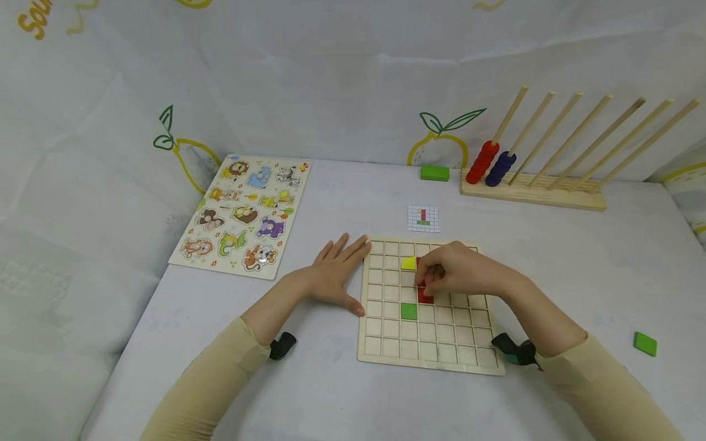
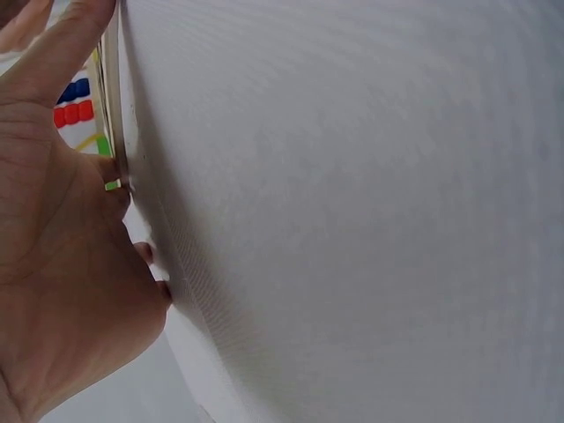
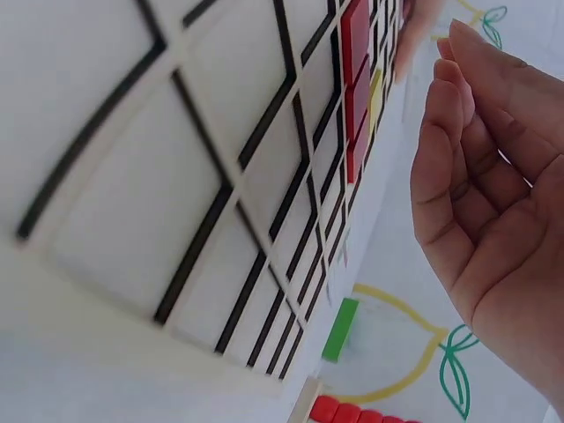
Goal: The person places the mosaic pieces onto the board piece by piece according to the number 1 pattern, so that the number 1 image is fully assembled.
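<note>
The wooden grid board lies flat on the table. My left hand rests beside its left edge, fingers spread and thumb at the edge. Above the board is my right hand, with bent fingers and fingertips near the red tiles. In the right wrist view, three red tiles sit in a row in the grid, and the right hand shows nothing between thumb and fingers. A yellow piece lies left of the top red tile. A green tile sits below, to the left.
A small pattern card lies behind the board. Further back are a green block and a bead abacus. An animal puzzle lies at the left. One loose green tile is at the far right.
</note>
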`<state>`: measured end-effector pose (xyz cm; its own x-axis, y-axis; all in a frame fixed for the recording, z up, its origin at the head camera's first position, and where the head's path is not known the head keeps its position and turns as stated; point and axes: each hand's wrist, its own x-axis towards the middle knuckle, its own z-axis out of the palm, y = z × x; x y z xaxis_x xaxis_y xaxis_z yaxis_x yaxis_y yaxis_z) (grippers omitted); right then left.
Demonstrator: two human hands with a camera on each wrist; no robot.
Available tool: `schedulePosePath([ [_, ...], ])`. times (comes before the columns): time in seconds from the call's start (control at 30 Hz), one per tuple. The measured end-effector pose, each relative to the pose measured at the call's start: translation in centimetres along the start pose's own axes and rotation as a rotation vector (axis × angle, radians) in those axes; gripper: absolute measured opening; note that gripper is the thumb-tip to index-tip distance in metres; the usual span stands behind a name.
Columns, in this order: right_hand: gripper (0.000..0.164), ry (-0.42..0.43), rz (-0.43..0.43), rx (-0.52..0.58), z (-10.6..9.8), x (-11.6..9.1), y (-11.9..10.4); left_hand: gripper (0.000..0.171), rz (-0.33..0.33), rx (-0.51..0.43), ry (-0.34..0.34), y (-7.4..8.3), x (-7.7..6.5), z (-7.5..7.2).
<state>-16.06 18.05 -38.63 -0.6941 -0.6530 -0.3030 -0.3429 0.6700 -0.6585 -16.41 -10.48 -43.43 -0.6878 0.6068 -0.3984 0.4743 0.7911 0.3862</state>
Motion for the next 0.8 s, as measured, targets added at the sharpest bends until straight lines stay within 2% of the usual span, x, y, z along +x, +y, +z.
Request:
schedulePosePath([
  [0.2, 0.010, 0.023, 0.052, -0.005, -0.9, -1.8, 1.7, 0.130, -0.003, 0.000, -0.005, 0.2, 0.0, 0.0],
  [0.5, 0.012, 0.028, 0.133, 0.014, -2.2, -5.8, 4.7, 0.130, -0.014, 0.003, -0.014, 0.3, 0.2, 0.0],
  [0.8, 0.016, 0.020, 0.137, 0.039, -2.7, -8.9, 8.0, 0.131, -0.029, 0.013, -0.026, 0.2, 0.2, 0.0],
])
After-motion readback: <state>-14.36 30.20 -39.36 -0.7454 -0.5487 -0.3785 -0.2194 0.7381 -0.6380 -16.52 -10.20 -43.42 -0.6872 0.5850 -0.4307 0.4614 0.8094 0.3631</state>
